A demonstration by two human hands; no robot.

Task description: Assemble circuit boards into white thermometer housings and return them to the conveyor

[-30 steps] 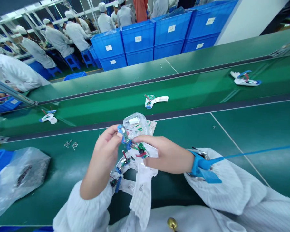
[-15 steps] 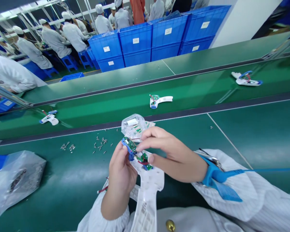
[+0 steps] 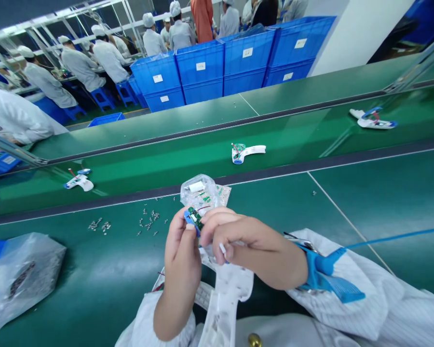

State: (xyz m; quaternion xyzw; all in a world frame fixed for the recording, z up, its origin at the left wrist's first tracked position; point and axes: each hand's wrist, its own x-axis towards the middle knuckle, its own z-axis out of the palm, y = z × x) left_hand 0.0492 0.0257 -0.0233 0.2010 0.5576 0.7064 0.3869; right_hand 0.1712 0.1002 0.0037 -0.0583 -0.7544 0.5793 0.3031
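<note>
My left hand [image 3: 183,262] is closed, its thumb and fingers gripping a blue plastic part with a green circuit board [image 3: 194,217] on it. Curled in front of that board is my right hand [image 3: 246,241]; a small white connector [image 3: 222,248] shows between its thumb and finger. Below both hands lies a white plastic handle-shaped housing [image 3: 226,289], its upper end hidden behind my right fingers. A second white housing part [image 3: 203,295] shows partly behind my left wrist.
Beyond my hands are a clear bag of parts [image 3: 198,190] and scattered screws [image 3: 150,220]. A larger plastic bag [image 3: 25,274] lies at left. Similar white housings [image 3: 253,150] sit on the green conveyor belt [image 3: 159,166]. A blue cord [image 3: 398,235] runs from my right wrist strap.
My right fingers have curled in, and a small white connector now shows between them. The board on the housing has become hidden behind my hand. Housings on the belt have shifted slightly right.
</note>
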